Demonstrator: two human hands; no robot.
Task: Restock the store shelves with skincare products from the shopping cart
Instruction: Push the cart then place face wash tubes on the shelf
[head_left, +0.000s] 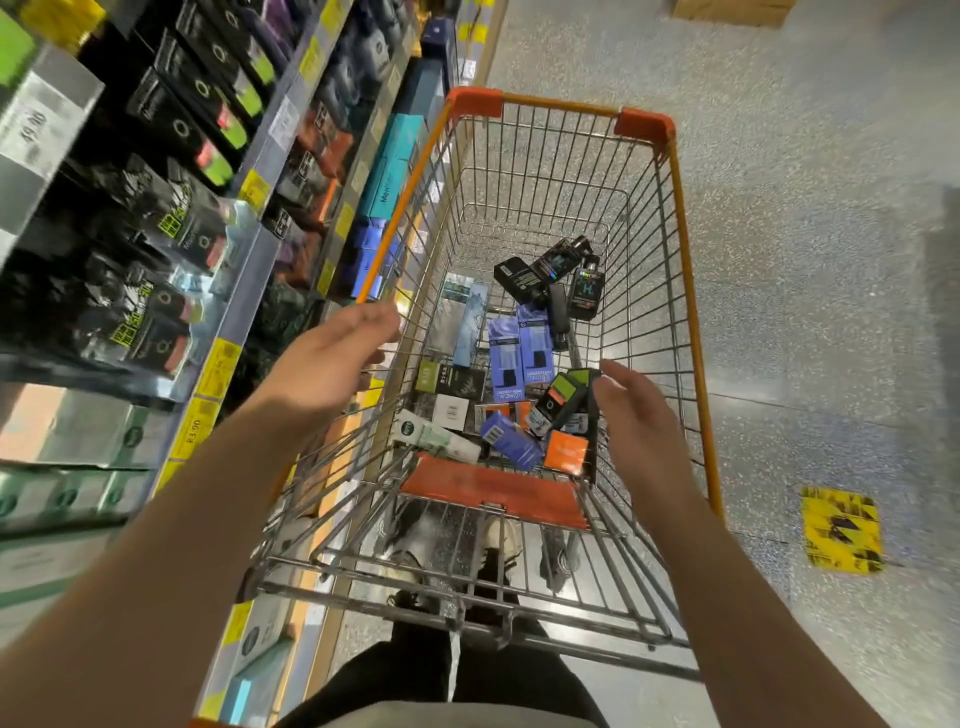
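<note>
Orange-rimmed wire shopping cart (685, 291) sits just right of the store shelves (244, 291), one cart in view. Skincare products lie loose on its floor: two tall purple boxes (519, 353) side by side mid-basket, one smaller purple box (511, 439) nearer, one orange box (566, 452) at near right, one white-green tube (436, 436) at near left, a cluster of about three black boxes and bottles (550, 275) at the far end. Exact total can't be counted; items overlap.

Left hand (327, 358) hovers over the cart's left rim, fingers loosely apart, holding nothing. Right hand (634, 415) is inside the basket, fingers relaxed and slightly spread, just beside a black-green box (558, 402); contact can't be told.

One yellow floor sticker (841, 530) at right.
</note>
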